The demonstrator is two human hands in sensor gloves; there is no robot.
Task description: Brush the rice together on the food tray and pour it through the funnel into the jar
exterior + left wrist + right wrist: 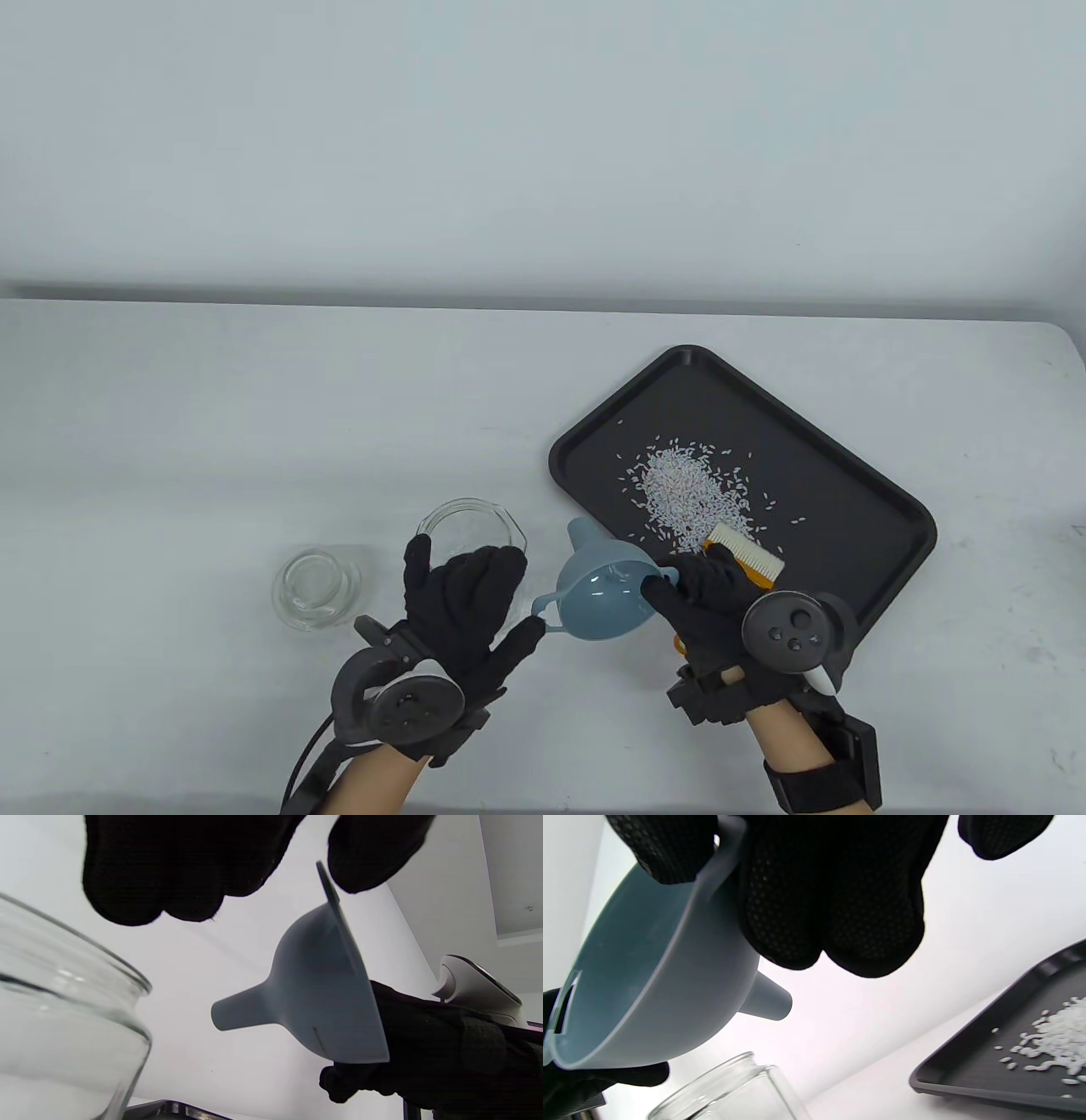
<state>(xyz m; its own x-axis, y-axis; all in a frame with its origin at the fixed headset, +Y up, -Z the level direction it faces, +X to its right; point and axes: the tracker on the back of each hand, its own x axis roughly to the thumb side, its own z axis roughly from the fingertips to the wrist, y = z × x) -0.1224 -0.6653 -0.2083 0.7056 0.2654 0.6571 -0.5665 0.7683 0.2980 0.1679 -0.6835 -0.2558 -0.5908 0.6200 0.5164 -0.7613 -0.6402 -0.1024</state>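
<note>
Looking down at the table [254,407], I count one tray, one funnel, one brush, one jar and one lid. The black tray [882,509] is a rectangle with rounded corners and a low rim, and it lies turned at an angle near the right end of the front edge. One loose pile of white rice [683,497] lies on it, with single grains spread around. The brush [751,564] has an orange body and pale bristles; it lies on the front part of the tray, touching the pile. The right hand [721,615] holds the blue plastic funnel [604,594] by its small side handle, thumb and fingers curled around it, and keeps the funnel tilted above the table with its spout toward the tray. The left hand [462,607] reaches over the clear glass jar [473,535] with straight fingers, and its thumb touches the second handle of the funnel. The round glass lid [316,588] lies alone, left of the jar.

From the left wrist, the funnel [322,993] is a smooth cone with a short tube. The left fingertips [169,878] hang above the curved wall of the jar [63,1018].

From the right wrist, the knitted, dotted right fingers [831,899] close on the handle of the funnel [649,997]. Below it stands the open mouth of the jar [729,1090]. One corner of the tray [971,1073] with rice [1056,1039] shows on the right.
</note>
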